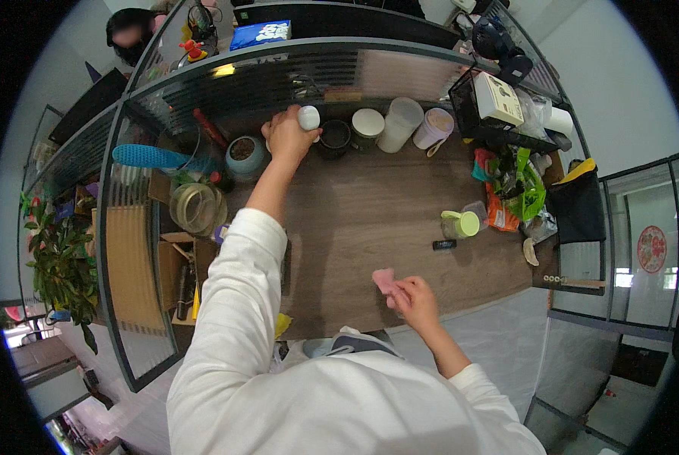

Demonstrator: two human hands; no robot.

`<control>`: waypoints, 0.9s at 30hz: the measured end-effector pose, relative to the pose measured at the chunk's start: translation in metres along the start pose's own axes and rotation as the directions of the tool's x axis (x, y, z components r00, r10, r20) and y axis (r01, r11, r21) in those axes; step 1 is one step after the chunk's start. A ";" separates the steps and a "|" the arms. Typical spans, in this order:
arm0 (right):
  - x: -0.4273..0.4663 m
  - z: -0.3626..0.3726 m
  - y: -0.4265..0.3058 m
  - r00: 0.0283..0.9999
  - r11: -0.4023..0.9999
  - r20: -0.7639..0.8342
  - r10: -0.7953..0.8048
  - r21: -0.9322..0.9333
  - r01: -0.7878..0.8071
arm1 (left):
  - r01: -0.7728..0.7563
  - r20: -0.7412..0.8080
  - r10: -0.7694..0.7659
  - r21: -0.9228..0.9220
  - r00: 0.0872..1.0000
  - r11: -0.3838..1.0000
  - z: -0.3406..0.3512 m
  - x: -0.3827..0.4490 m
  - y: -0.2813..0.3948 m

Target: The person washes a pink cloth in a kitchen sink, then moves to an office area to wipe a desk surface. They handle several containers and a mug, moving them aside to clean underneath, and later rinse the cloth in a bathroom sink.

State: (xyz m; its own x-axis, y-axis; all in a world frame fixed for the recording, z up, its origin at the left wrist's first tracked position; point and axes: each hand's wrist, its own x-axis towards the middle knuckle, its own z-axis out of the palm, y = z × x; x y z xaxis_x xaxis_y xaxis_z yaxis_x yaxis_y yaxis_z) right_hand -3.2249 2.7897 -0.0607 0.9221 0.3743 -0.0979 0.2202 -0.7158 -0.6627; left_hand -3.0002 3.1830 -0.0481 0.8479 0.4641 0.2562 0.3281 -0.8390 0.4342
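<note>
At the back of the wooden desk point(362, 210), my left hand point(287, 135) grips a small container with a white lid point(309, 118). Just right of it stands a dark round jar point(334, 139), then a white-lidded jar point(367, 125), a tall translucent container point(401, 122) and a pale purple cup point(434, 128). My right hand point(418, 302) pinches a crumpled pink cloth point(386, 284) over the near part of the desk. Left of my left hand sits a pale blue pot point(245, 157).
A lime-lidded cup point(462, 224) and a small black object point(444, 245) lie right of centre. Bags point(527, 187) and a black basket point(487, 125) crowd the right side. A glass jar point(194, 209) and cardboard box point(175, 278) stand left. A glazed partition point(294, 46) bounds the back; a person is beyond it.
</note>
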 end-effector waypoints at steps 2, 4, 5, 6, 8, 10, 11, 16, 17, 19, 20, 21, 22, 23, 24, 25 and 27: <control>0.000 -0.001 0.000 1.000 0.999 -0.011 0.020 0.035 -0.020 | -0.055 -0.100 0.044 -0.114 0.994 0.992 -0.006 -0.016 -0.005; 0.005 -0.005 -0.002 0.999 0.999 -0.012 0.032 0.038 -0.031 | -0.116 -0.229 0.051 -0.282 0.972 0.952 -0.023 -0.032 0.001; 0.007 -0.007 -0.003 0.999 0.999 -0.030 0.023 0.042 -0.021 | -0.151 -0.290 0.043 -0.362 0.956 0.920 -0.034 -0.042 0.004; 0.011 -0.009 -0.004 0.999 0.999 -0.054 0.008 0.046 -0.006 | -0.171 -0.306 0.038 -0.421 0.951 0.891 -0.047 -0.055 0.011; 0.024 -0.015 -0.008 0.994 0.995 -0.110 0.008 0.103 0.004 | -0.192 -0.229 0.044 -0.677 0.972 0.710 -0.054 -0.078 0.003; 0.042 -0.024 -0.014 0.981 0.977 -0.187 0.056 0.210 -0.016 | 0.073 0.077 -0.005 -0.919 0.997 0.388 -0.068 -0.114 0.014; 0.051 -0.030 -0.024 0.973 0.964 -0.231 0.017 0.261 0.045 | 0.185 0.197 0.021 -0.947 0.980 0.263 -0.072 -0.133 0.018; 0.087 -0.040 -0.096 0.935 0.862 -0.281 -0.215 0.394 0.317 | 0.295 0.338 0.120 -0.914 0.934 0.277 -0.041 -0.213 0.034; 0.088 -0.038 -0.107 0.940 0.877 -0.216 -0.263 0.352 0.326 | 0.257 0.305 0.105 -0.911 0.947 0.324 -0.036 -0.227 0.043; 0.094 -0.029 -0.124 0.828 0.863 -0.243 -0.505 -0.134 0.487 | 0.116 0.256 0.203 -0.842 0.945 0.527 -0.042 -0.247 0.060; 0.095 -0.025 -0.124 0.817 0.846 -0.225 -0.531 -0.186 0.500 | 0.251 0.341 0.122 -0.853 0.932 0.458 -0.034 -0.256 0.070; 0.095 -0.021 -0.124 0.805 0.826 -0.206 -0.557 -0.236 0.511 | 0.097 0.187 0.112 -0.833 0.976 0.545 -0.032 -0.261 0.075; 0.097 -0.011 -0.110 0.850 0.873 -0.199 -0.489 -0.101 0.478 | -0.055 0.029 0.122 -0.778 0.992 0.626 -0.031 -0.264 0.080; 0.099 -0.003 -0.096 0.890 0.901 -0.179 -0.420 0.034 0.432 | -0.196 -0.128 0.148 -0.689 0.981 0.698 -0.029 -0.267 0.085; 0.103 0.001 -0.082 0.950 0.923 -0.108 -0.293 0.228 0.310 | 0.067 0.114 0.039 -0.792 0.993 0.607 -0.028 -0.281 0.089; 0.108 -0.006 -0.081 0.995 0.909 0.002 -0.103 0.405 0.093 | 0.119 0.192 0.055 -0.783 0.980 0.611 -0.036 -0.286 0.092; 0.122 -0.026 -0.076 0.928 0.693 0.302 0.218 0.621 -0.365 | 0.212 0.339 0.095 -0.758 0.936 0.617 -0.053 -0.292 0.103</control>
State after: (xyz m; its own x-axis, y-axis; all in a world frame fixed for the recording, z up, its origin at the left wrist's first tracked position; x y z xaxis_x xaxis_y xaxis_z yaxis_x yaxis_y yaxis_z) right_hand -3.1214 2.8749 -0.0029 0.8078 0.3691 -0.4595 -0.3815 -0.2668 -0.8850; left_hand -3.2362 2.9756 -0.0324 0.9660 0.2583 -0.0115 0.0662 -0.2039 0.9768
